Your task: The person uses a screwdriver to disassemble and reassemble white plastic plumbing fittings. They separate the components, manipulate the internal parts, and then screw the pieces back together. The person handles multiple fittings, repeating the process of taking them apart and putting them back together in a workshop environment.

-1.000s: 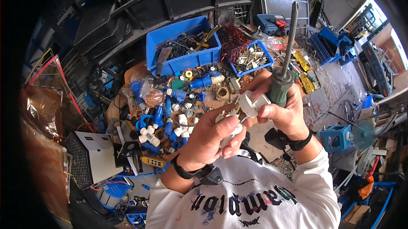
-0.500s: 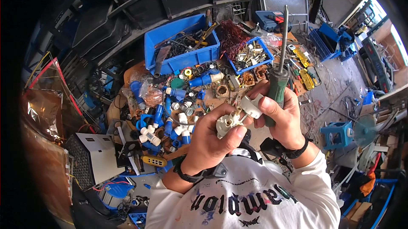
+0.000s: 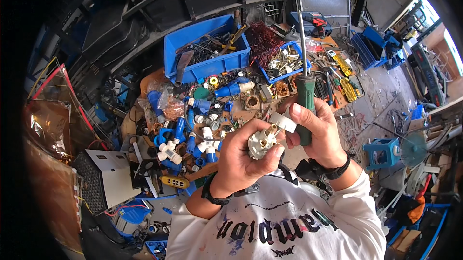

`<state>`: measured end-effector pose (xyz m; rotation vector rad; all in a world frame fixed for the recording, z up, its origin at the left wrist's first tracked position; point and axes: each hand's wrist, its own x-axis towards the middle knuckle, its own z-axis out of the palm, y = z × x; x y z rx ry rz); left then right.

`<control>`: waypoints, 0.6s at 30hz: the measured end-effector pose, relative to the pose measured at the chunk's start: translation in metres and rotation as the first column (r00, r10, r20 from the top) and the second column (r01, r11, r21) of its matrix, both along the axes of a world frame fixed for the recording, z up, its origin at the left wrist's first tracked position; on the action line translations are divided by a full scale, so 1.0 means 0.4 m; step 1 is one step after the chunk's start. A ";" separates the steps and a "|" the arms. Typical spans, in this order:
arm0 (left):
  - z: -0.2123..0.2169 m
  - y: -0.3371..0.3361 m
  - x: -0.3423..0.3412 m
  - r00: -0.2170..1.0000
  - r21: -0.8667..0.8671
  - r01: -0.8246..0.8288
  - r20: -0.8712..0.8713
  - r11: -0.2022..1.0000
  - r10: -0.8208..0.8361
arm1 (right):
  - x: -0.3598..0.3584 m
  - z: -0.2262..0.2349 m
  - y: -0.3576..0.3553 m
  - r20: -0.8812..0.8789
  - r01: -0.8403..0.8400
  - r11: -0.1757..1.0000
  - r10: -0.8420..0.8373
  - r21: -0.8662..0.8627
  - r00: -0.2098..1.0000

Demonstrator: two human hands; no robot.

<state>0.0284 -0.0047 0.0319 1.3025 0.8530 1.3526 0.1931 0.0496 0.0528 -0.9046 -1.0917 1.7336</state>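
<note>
Head view. We see the left hand (image 3: pixel 243 156) closed around a round cream plug insert (image 3: pixel 262 143), its brass-pinned face turned up toward the camera. The right hand (image 3: pixel 316 132) is wrapped around the green handle of a screwdriver (image 3: pixel 305 97), whose shaft points up and away from the body, while its fingers also pinch a white cap (image 3: pixel 283 122) that lies against the insert's upper right edge. Both hands meet just above the chest, over a workbench (image 3: pixel 241 115) strewn with blue and white connectors (image 3: pixel 193 130); a blue bin (image 3: pixel 207 52) of tools stands behind. We judge the step to be fitting or parting cap and insert. The next move would seem to call for a steady left grip and turning the screwdriver tip down toward the insert.
</note>
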 end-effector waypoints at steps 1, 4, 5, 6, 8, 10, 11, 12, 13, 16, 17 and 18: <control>0.000 0.001 0.000 1.000 0.017 -0.005 -0.009 1.000 0.006 | 0.000 0.001 0.000 0.000 -0.006 1.000 0.006 -0.017 1.000; -0.005 0.006 -0.002 1.000 0.059 -0.003 -0.022 0.998 0.005 | 0.002 0.006 0.002 -0.043 -0.032 0.998 0.029 -0.062 0.999; -0.008 0.008 -0.003 1.000 0.072 0.000 -0.024 0.997 0.001 | 0.002 0.006 0.003 -0.064 -0.043 0.996 0.038 -0.075 0.997; -0.012 0.009 -0.003 0.999 0.080 -0.006 -0.034 0.997 0.009 | 0.004 0.007 0.004 -0.068 -0.051 0.995 0.045 -0.086 0.997; -0.022 0.010 -0.003 0.998 0.095 -0.018 -0.054 0.995 0.023 | 0.006 0.007 0.005 -0.075 -0.068 0.992 0.060 -0.108 0.995; -0.030 0.011 -0.002 0.998 0.090 -0.019 -0.062 0.996 0.025 | 0.006 0.007 0.007 -0.096 -0.088 0.989 0.077 -0.120 0.992; -0.032 0.012 -0.003 0.998 0.087 -0.020 -0.065 0.996 0.026 | 0.007 0.006 0.009 -0.107 -0.098 0.987 0.085 -0.125 0.991; -0.031 0.013 -0.003 0.997 0.091 -0.013 -0.074 0.996 0.020 | 0.007 0.004 0.010 -0.111 -0.096 0.987 0.082 -0.125 0.990; -0.028 0.016 -0.005 0.997 0.095 -0.007 -0.082 0.995 0.014 | 0.007 -0.001 0.012 -0.116 -0.095 0.988 0.080 -0.126 0.990; -0.023 0.023 -0.010 0.996 0.066 0.026 -0.086 0.997 -0.020 | 0.011 -0.010 0.015 -0.052 -0.068 0.996 0.065 -0.054 0.997; -0.023 0.024 -0.012 0.996 0.050 0.039 -0.084 0.998 -0.035 | 0.013 -0.012 0.016 -0.018 -0.057 0.998 0.056 -0.018 0.998; -0.021 0.023 -0.011 0.996 0.023 0.033 -0.081 0.999 -0.031 | 0.015 -0.015 0.016 -0.022 -0.055 0.998 0.055 0.005 0.998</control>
